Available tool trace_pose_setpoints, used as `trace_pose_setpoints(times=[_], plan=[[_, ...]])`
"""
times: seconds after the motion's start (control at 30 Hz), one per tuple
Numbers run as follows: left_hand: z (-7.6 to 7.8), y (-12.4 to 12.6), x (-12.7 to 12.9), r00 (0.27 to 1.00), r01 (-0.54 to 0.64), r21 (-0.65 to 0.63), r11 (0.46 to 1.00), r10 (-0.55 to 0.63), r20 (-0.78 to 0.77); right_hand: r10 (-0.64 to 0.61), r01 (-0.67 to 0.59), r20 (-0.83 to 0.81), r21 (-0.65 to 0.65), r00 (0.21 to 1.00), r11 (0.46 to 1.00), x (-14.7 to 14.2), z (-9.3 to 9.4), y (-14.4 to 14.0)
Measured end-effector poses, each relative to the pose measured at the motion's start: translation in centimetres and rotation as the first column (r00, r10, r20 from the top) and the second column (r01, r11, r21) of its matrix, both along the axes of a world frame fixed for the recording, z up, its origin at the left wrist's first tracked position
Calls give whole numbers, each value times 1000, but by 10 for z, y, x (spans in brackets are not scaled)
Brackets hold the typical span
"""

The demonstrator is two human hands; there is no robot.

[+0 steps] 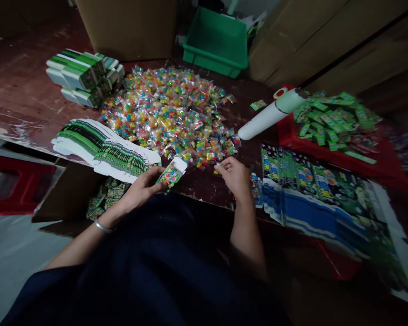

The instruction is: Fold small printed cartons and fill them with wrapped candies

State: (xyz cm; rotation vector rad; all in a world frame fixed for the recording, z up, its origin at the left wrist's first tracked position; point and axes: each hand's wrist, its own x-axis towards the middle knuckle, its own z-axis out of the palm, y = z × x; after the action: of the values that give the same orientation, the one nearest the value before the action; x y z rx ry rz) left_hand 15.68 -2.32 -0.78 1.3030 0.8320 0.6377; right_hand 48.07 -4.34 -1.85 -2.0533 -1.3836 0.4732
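My left hand (144, 189) is closed round a small green printed carton (172, 174), whose white end flap stands up at the top. To the right, my right hand (236, 176) has its thumb and fingers pinched together at the near edge of a big pile of clear candy packets (170, 108). A bit of yellow and clear wrap shows at those fingertips, looking like one small candy packet (216, 170). Flattened green cartons (105, 147) lie in a fanned row beside my left hand.
Filled-out boxes (76, 72) are stacked at the back left. A green bin (217, 40) stands behind the pile. A white cylinder (272, 115) leans by a red tray (289, 136) with green sachets. Flat blue-green cartons (319, 194) lie right. An open cardboard box (63, 194) sits below left.
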Motion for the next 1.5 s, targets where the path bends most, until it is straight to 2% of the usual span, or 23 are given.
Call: trace_pose_setpoints(times=[0.07,0.13,0.23,0.33,0.43,0.57,0.7,0.8,0.87,0.93,1.03,1.13,1.2,1.27,1.37,1.5], plan=[[-1,-2,3,998,40,26,999,-39,-41,62,-36,-259,104,964,994,-26,13,-10],[0,-6,8,994,67,75,995,-59,-97,85,15,-393,244,916,970,-53,28,-18],[4,-11,13,988,96,127,987,-79,-134,141,33,-401,398,905,917,-86,43,-21],[9,-13,16,992,86,145,986,-71,-106,199,-57,-293,428,935,902,-103,45,-18],[9,-14,17,997,65,153,986,-57,-55,230,-133,-187,424,955,896,-110,41,-16],[1,-16,21,1000,-5,122,993,7,-10,255,-166,-122,484,959,859,-117,36,-15],[-7,-19,25,996,-68,189,980,78,-49,255,-107,-215,527,943,843,-122,34,-12],[-8,-19,25,990,-88,249,964,113,-88,252,-51,-290,558,923,828,-123,33,-10],[-6,-19,25,992,-98,218,971,112,-54,280,-97,-262,547,924,832,-124,34,-9],[-5,-20,25,993,-117,159,980,116,14,342,-204,-194,509,919,836,-123,35,-9],[-2,-22,24,977,-198,104,975,187,102,448,-350,-124,457,885,818,-121,36,-12],[3,-23,22,961,-246,104,964,229,152,469,-334,-226,453,854,827,-118,31,-18],[5,-23,20,964,-230,120,966,208,168,438,-258,-341,461,832,849,-120,24,-23],[5,-23,19,968,-194,121,974,170,183,410,-215,-389,455,825,864,-122,16,-27],[2,-23,19,968,-145,88,986,123,217,400,-222,-329,465,855,857,-126,7,-28],[2,-21,22,959,-81,-48,996,91,269,399,-237,-232,513,887,825,-129,5,-23]])
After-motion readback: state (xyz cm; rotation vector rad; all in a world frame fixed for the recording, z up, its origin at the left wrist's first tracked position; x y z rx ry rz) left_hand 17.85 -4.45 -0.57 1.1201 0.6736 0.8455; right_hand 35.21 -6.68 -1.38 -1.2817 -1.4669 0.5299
